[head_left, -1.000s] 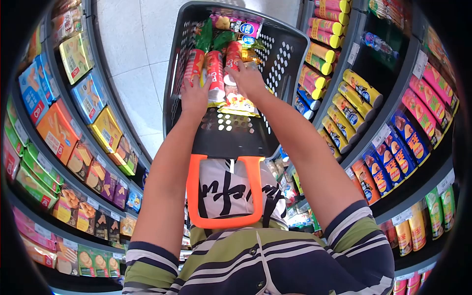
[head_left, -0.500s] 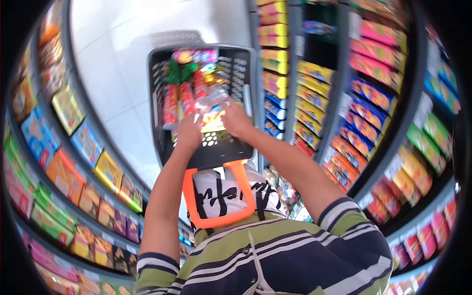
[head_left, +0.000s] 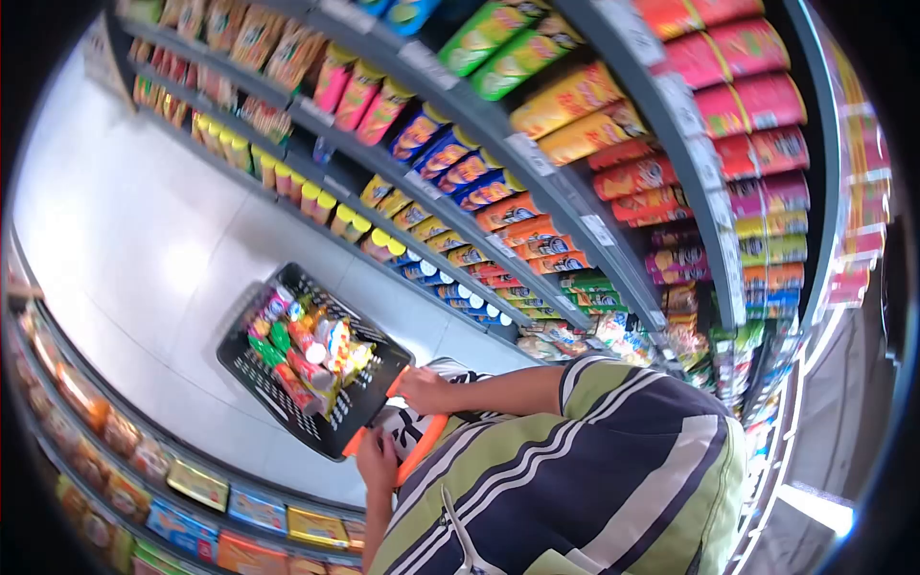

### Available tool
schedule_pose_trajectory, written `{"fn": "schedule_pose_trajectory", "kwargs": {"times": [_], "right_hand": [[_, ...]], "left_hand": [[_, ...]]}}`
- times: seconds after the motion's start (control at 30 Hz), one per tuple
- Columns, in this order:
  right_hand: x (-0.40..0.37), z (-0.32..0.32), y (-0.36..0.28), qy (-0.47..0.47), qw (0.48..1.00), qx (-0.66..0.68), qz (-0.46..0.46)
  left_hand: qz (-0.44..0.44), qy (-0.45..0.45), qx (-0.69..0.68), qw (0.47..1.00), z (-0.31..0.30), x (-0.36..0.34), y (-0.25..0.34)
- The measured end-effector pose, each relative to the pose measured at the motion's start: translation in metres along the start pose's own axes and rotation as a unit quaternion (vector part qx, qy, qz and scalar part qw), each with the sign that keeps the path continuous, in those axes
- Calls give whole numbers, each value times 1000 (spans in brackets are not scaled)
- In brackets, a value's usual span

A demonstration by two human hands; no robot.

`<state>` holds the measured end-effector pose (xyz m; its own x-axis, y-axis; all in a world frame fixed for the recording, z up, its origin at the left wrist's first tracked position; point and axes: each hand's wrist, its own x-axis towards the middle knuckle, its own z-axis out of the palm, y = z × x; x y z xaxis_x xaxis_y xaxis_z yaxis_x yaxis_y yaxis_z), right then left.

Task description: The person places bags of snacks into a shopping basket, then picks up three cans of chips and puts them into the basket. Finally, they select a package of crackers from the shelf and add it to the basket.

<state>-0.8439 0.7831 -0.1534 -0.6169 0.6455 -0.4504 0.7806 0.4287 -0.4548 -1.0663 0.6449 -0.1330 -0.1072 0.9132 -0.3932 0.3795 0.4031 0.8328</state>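
Floor tiles (head_left: 182, 259) lie at nine o'clock. Left hand (head_left: 377, 458) and right hand (head_left: 425, 391) grip the basket (head_left: 362, 404) of snacks (head_left: 302, 350) by its handle (head_left: 425, 445), toward seven.

My basket (head_left: 374, 398) before me, its handle (head_left: 431, 441) at the end nearest me, tubes (head_left: 297, 383) and packets (head_left: 356, 353) lying inside, floor (head_left: 144, 259) beneath and beyond, stocked shelves (head_left: 479, 115) to my left and right

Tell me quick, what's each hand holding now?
Left hand: closed on the orange handle.
Right hand: closed on the orange handle too.
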Motion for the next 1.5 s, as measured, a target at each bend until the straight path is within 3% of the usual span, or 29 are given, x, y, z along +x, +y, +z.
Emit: {"fn": "schedule_pose_trajectory", "kwargs": {"times": [0.07,0.17,0.2,0.3,0.33,0.47,0.53,0.6,0.7,0.9,0.97,1.2,1.5], "right_hand": [[-8,-32,-14,-96,994,42,17],[-15,-42,-7,-114,987,108,27],[-18,-48,-3,-89,993,73,0],[-30,-86,-8,-147,987,62,3],[-39,-92,-6,-105,987,107,-61],[-60,-100,-13,-141,968,74,-192],[-60,-75,-10,-126,962,23,-240],[-59,-69,-13,-139,966,32,-214],[-64,-64,-11,-153,966,48,-203],[-70,-69,0,-113,951,79,-277],[-73,-77,9,-131,953,83,-259],[-71,-70,18,-119,959,68,-248],[-71,-76,17,-127,959,77,-242]], "left_hand": [[-55,-10,-33,998,7,-14,18],[-44,-40,17,998,17,-20,37],[-28,-48,48,997,22,-20,43],[-15,-97,108,989,40,-18,48],[31,-129,182,974,41,-13,51],[0,-186,288,939,54,0,52],[-8,-174,294,940,50,-3,72],[-8,-129,291,948,47,-12,108],[46,-104,242,963,44,-24,111],[13,-65,356,932,54,-19,106],[-9,-72,387,919,58,-16,104],[107,37,337,935,68,-18,87],[43,30,336,940,63,-16,108]]}}
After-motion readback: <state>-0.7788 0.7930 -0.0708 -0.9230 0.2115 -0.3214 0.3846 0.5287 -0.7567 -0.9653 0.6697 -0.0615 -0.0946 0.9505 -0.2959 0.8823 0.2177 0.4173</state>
